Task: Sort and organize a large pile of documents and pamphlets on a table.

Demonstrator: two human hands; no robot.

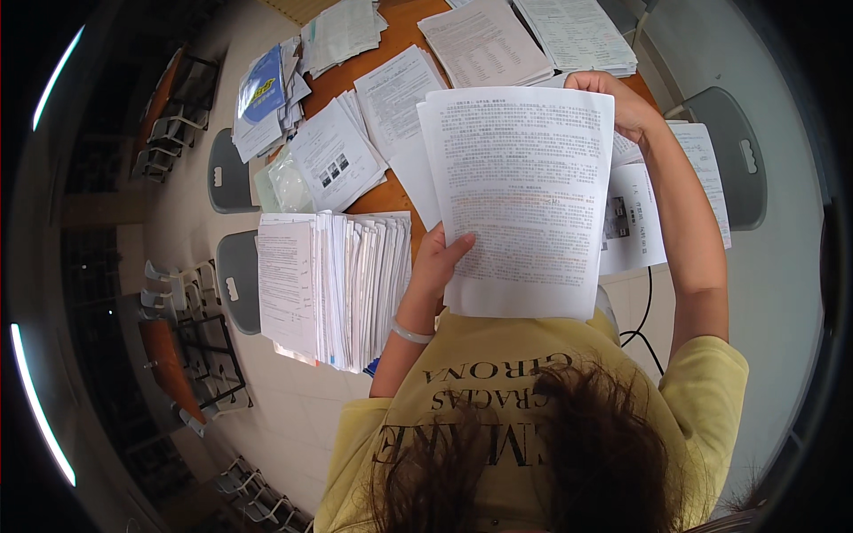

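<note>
A few printed sheets [524, 195], covered in dense lines of text, are held up in front of my chest. My left hand [442, 255] grips their left edge, thumb on the printed face and fingers hidden behind. At the upper right corner, my right hand [613, 102] has its fingers bent round the paper, the tips partly out of sight. Just left of my left forearm stands a thick stack of papers [333, 284] at the table's edge. Below my right hand lies a white printed sheet with small pictures [635, 218], partly covered by the held sheets.
Across the brown table [400, 27] are several paper piles, one topped by a blue cover [262, 89]. A clear plastic sleeve [289, 182] lies near the left edge. Grey chairs [233, 173] flank the table. A black cable [647, 306] hangs at the right.
</note>
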